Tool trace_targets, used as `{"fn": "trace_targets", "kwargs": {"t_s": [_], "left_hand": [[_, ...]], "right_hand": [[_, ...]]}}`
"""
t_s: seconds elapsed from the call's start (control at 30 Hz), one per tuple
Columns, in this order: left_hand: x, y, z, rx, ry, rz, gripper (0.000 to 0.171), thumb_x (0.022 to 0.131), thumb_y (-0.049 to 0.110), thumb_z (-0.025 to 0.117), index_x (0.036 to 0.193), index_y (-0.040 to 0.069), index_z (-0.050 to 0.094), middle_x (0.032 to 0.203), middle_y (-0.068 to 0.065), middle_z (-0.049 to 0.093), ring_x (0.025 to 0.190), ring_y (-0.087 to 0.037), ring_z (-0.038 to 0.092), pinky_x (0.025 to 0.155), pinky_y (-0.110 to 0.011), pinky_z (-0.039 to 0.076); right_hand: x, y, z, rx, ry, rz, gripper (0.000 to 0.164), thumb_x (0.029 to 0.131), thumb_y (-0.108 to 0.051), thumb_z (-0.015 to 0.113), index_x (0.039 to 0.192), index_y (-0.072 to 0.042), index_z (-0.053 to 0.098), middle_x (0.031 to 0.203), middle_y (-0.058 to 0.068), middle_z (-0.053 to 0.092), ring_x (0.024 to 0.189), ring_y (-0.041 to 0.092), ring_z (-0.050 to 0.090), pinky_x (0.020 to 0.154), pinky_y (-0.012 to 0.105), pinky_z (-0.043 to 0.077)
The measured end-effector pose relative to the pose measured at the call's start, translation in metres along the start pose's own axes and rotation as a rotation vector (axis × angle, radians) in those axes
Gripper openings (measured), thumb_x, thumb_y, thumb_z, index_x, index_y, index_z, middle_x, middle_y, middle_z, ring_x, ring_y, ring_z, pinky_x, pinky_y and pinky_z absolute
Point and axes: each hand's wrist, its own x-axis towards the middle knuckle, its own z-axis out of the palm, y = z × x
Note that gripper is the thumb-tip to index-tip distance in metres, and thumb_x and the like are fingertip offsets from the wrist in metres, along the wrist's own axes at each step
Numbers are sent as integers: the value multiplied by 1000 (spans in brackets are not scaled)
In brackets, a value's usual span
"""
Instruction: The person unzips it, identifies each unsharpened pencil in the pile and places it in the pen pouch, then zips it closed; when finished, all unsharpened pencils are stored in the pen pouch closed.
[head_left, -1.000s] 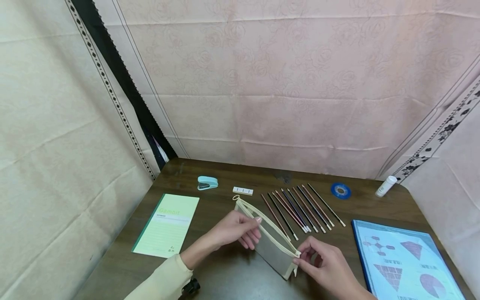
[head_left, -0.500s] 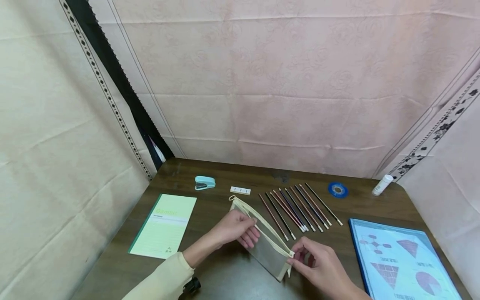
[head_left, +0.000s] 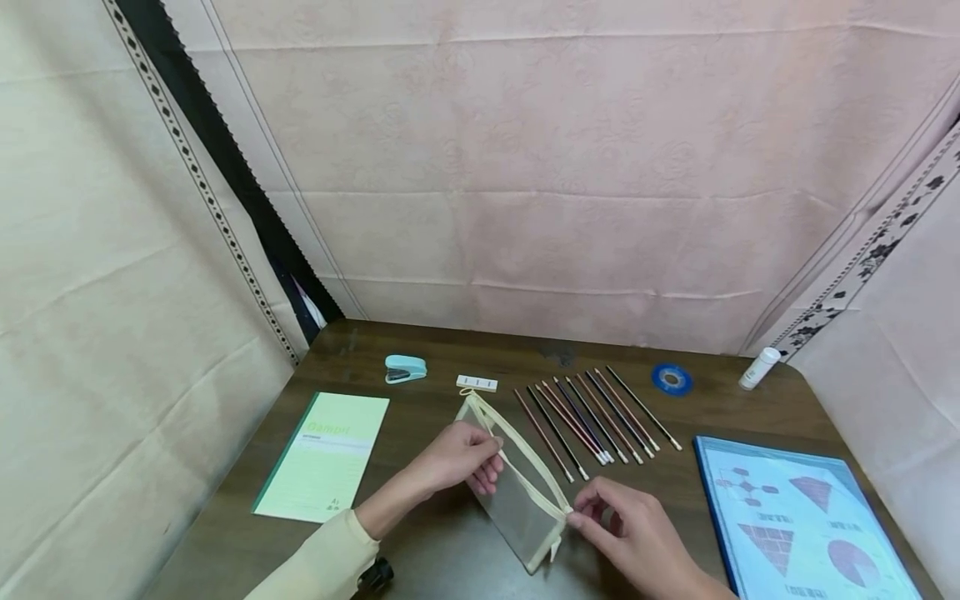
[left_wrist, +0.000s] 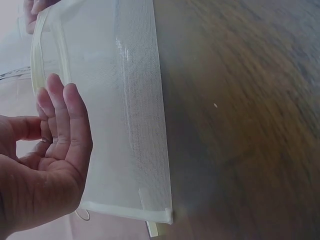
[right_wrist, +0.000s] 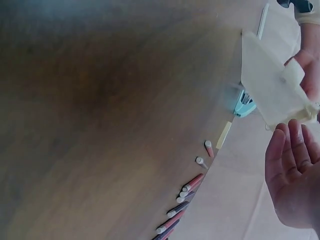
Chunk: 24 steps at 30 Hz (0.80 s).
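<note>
A translucent mesh zip pouch (head_left: 517, 500) with cream edging is held up over the table, its zipped top parted. My left hand (head_left: 461, 458) pinches the near edge of the opening between thumb and forefinger, the other fingers lying along the mesh in the left wrist view. At the pouch's right end, my right hand (head_left: 626, 529) pinches the corner by the zip. A cord loop (head_left: 468, 392) sticks out at the far end. Just behind the pouch lie several pencils (head_left: 600, 417) in a slanted row, white eraser ends toward me.
A green notebook (head_left: 322, 457) lies on the left and a blue folder (head_left: 802, 517) on the right. Along the back are a light-blue stapler (head_left: 406, 367), a white eraser (head_left: 477, 383), a blue tape roll (head_left: 671, 379) and a white glue stick (head_left: 760, 368).
Both hands and the pouch have shifted slightly left in the head view, and the pouch's right end hangs a little lower. The camera has turned slightly too. Both grips stay the same.
</note>
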Motion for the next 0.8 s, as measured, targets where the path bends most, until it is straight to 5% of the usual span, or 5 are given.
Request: {"fn": "trace_targets", "kwargs": {"t_s": [0.33,0.6,0.8], "left_hand": [[0,-3,-5,16,0,1,38,99,25,52,82,-6,66,65,-7,66,58,-20,69,67,-52,59],[-2,-3,-4,34,-31,9,38,100,26,50,80,-2,67,67,-9,67,61,-22,70,66,-49,60],[-2,-2,-3,69,-65,26,40,101,29,49,80,1,68,70,-11,68,65,-26,71,65,-46,60]], "right_hand": [[17,15,-2,93,-11,182,16,88,-39,67,103,-39,60,83,-18,63,74,1,59,57,21,51],[38,27,-2,204,-9,234,33,84,-22,75,110,-35,59,92,-7,67,77,9,63,64,24,55],[59,41,3,280,3,266,35,85,-18,74,112,-32,59,99,3,67,79,15,66,56,29,56]]}}
